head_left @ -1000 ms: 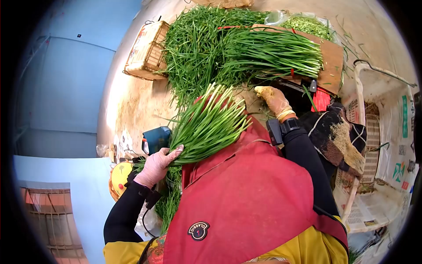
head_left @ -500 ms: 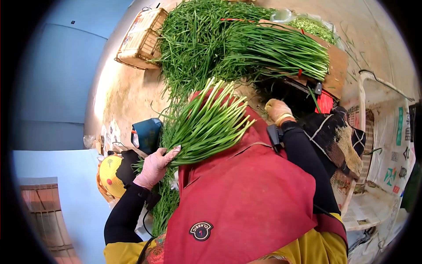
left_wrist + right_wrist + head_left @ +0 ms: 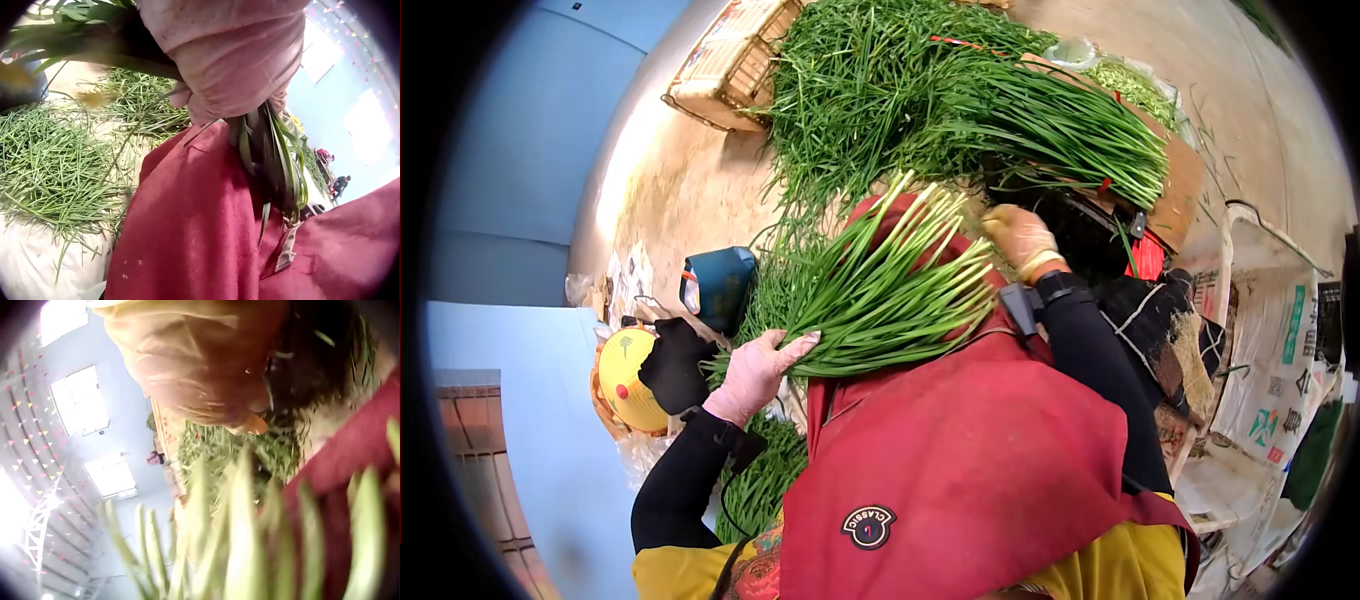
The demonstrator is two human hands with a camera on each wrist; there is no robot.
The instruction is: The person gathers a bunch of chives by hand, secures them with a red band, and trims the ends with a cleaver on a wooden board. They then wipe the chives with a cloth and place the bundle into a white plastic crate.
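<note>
In the head view my left hand, in a pink glove, grips a bunch of garlic chives by its leafy end. The pale stem ends fan out toward the upper right, over the red apron. Dark leaves hang below the left glove in the left wrist view. My right hand, in a yellowish glove, hovers just beyond the stem ends with its fingers curled. The right wrist view shows this glove above blurred stem ends; nothing shows in its fingers, and its palm is hidden.
A big heap of loose chives lies ahead, beside a neat pile on cardboard. A wicker-like crate stands at the back left. A white-rimmed basket stands right; a yellow hat and a blue bag lie left.
My right hand has drawn back, curled its fingers, then come closer to the stem ends. The left hand keeps its grip on the chives. The head view has shifted slightly.
</note>
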